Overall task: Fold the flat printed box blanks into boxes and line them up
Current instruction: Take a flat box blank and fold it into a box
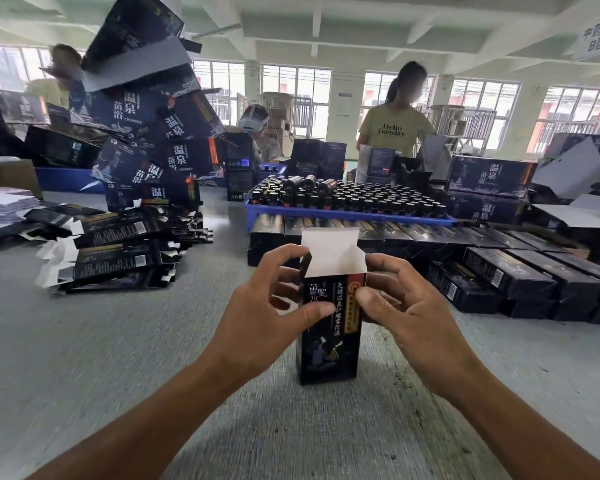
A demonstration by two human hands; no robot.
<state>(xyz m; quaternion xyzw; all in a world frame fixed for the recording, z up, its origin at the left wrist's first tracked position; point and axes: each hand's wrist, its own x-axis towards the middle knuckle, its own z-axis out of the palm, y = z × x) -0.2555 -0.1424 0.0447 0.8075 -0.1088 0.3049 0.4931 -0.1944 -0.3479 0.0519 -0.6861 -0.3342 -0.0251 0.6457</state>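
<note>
Head cam is showing me a dark printed box (pixel 329 327) standing upright on the grey table (pixel 84 358), right in the middle, with both hands on it. Its top is open: the white tuck flap (pixel 328 249) is sticking straight up at the back and a small side flap is poking up by the left fingers.

Left hand (pixel 267 313) is pinching the box, thumb laid across the front panel and the curled fingers reaching over the top left corner. Right hand (pixel 406 306) is doing the mirror thing, thumb pressing on the front near the gold label, fingers curled round the right edge. So both are closed on the box, neither one spread flat.

Handling-wise I'm guessing this is thin card: very light, stiff enough along the creases but easy to dent if squeezed mid-panel. The print looks a bit glossy so it could be slippery. I'd be keeping the grip on the vertical corners near the top, where the folds give it strength, and pushing the flaps over with fingertips only.

Around it: a messy stack of flat blanks (pixel 118 251) is lying to the left, well apart. Finished boxes (pixel 499 271) are lying in rows behind and to the right, so that's where this one is probably heading once it's closed. A blue tray (pixel 347 216) full of dark bottles is sitting behind those, and other people are working across the table.
</note>
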